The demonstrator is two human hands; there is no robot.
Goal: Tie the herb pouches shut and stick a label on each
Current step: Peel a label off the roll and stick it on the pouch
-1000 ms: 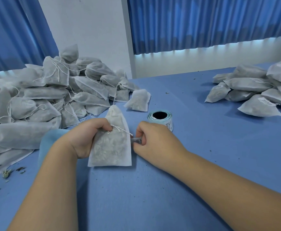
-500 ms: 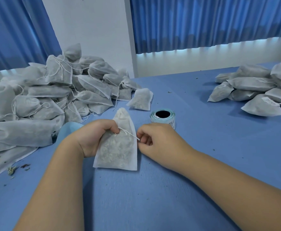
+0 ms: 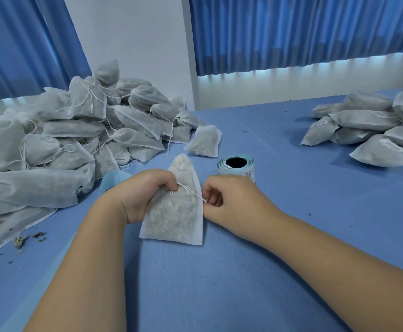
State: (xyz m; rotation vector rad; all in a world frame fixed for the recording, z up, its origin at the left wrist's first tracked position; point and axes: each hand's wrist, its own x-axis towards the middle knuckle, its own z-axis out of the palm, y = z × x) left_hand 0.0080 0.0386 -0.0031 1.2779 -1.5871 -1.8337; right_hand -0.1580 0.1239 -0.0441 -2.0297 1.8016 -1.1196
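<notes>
Both bare forearms are seen reaching in from the lower edge of the view and converging toward its middle. The left hand (image 3: 147, 195) is turned with its back to the left and its fingers are curled inward. The left edge of a pouch (image 3: 174, 219) is gripped in them, below its gathered neck. The right hand (image 3: 231, 200) is held just beside it, knuckles up and fingers curled, and the end of the string (image 3: 192, 193) is pinched at its fingertips. The string is stretched straight between the two hands. Both wrists are held low over the table (image 3: 315, 188); whether they rest on it cannot be told.
</notes>
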